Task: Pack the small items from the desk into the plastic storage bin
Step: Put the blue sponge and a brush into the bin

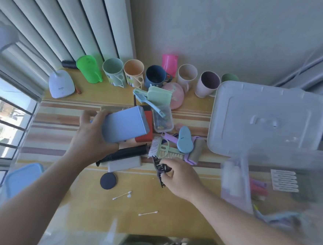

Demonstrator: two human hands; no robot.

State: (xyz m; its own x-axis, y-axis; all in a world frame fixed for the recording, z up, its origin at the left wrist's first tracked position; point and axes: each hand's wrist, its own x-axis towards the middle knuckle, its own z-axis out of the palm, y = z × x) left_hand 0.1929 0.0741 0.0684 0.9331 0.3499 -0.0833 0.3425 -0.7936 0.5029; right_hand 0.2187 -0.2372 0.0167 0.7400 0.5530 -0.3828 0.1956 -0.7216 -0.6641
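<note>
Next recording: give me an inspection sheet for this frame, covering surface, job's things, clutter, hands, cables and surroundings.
Surface: yellow desk with a striped mat across its middle.
Job's things: blue box held up; dark hair clip; clear bin at right, blurred, a few items inside; bin lid propped behind it.
Clutter: row of cups along the wall; brushes, black tube, dark disc, two cotton swabs loose on the desk.
Hands: left hand grips the blue box; right hand pinches the hair clip.
Cables: nothing seen.
Surroundings: white desk lamp at left, window with blinds, plain wall behind.
</note>
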